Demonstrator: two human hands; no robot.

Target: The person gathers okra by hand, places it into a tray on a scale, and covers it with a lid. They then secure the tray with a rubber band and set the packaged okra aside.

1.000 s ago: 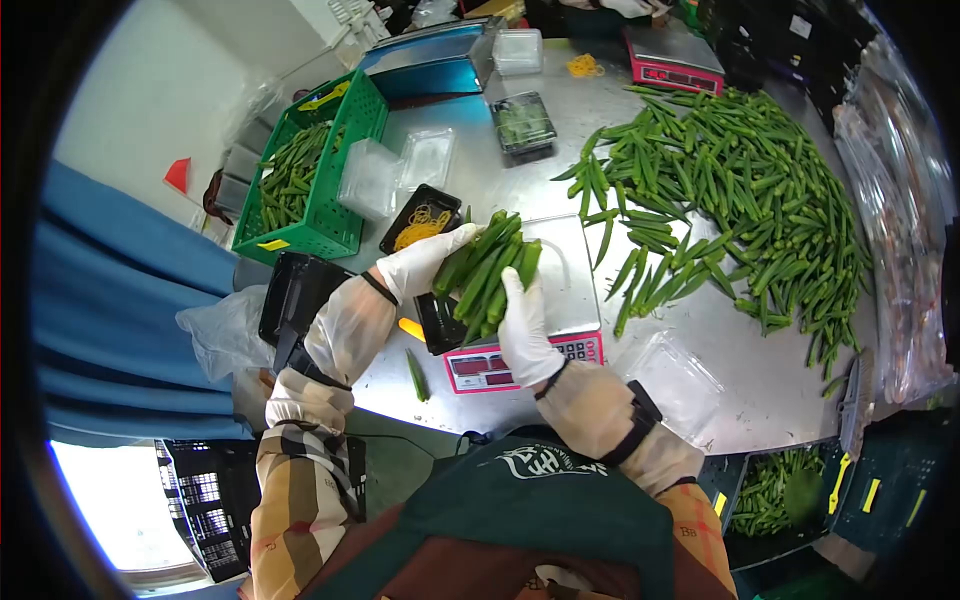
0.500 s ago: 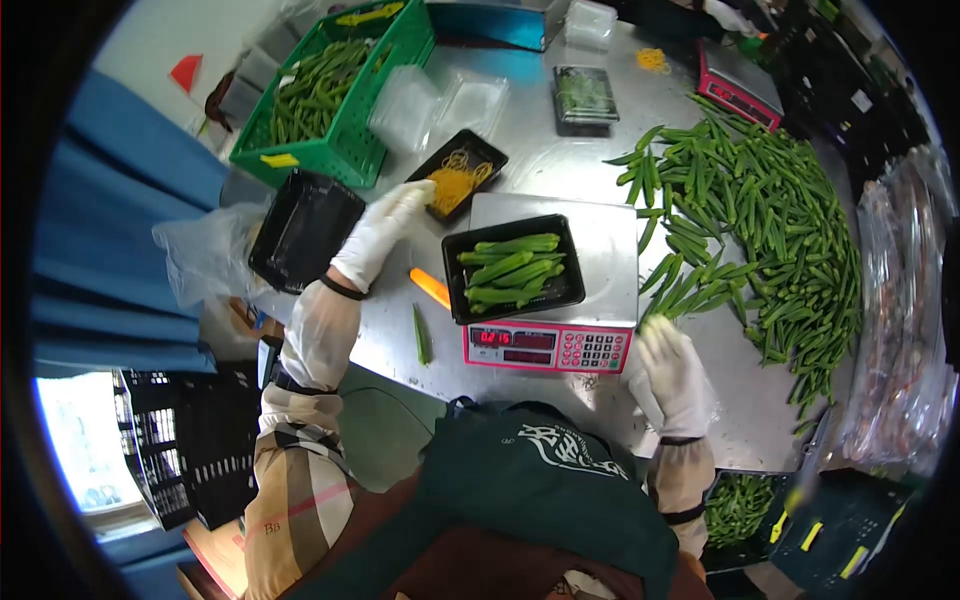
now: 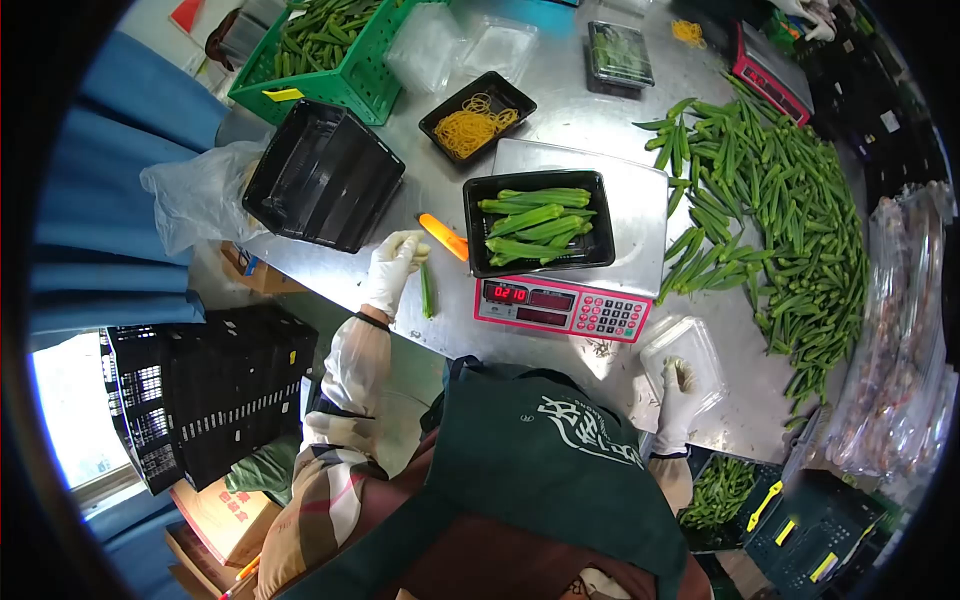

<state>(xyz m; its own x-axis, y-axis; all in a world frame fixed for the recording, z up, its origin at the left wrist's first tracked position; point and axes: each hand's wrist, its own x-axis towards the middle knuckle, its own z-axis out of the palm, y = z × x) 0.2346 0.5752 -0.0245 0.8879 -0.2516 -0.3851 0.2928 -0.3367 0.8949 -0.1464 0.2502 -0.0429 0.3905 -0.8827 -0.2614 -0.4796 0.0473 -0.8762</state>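
My left hand, white-gloved, is beside a single okra pod and an orange-handled tool. Its fingers are drawn together; anything between them is too small to make out. Near the front edge, my right hand, also gloved, grips a clear plastic lid. A black tray holding several okra pods rests on the steel plate of a pink scale, whose display reads 0.210. Behind it, yellow rubber bands lie in a smaller black tray.
Stacked black trays stand at the left, beneath a green crate of okra. A large okra heap covers the right side. At the back are a packed tray, a second scale and a co-worker's gloved hand.
My left hand has moved from beside the rubber bands toward the front edge. The clear lid now shows in my right hand. The scale reading dropped from 0.215 to 0.210, and the view shifted.
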